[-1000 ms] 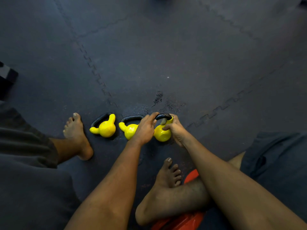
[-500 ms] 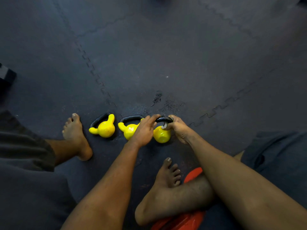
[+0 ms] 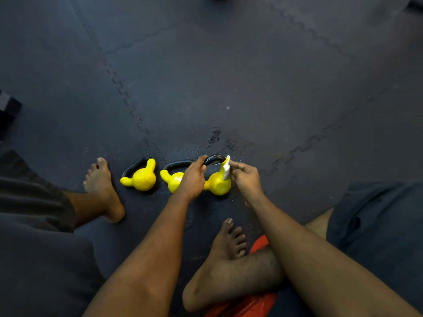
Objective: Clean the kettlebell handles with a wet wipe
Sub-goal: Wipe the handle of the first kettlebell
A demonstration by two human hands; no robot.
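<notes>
While the left hand (image 3: 193,179) grips the kettlebell (image 3: 217,185) by its black handle (image 3: 215,159), the right hand (image 3: 246,179) pinches a white wipe (image 3: 226,170) against the handle's end nearest it.

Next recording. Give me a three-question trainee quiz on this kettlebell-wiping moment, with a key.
1. The left hand holds the black handle of which yellow kettlebell: A leftmost kettlebell, B middle kettlebell, C rightmost kettlebell?
2. True or false: the right hand pinches the white wet wipe.
3. What do the kettlebells lie on?
Key: 1 C; 2 true; 3 the dark interlocking foam floor mat.
</notes>
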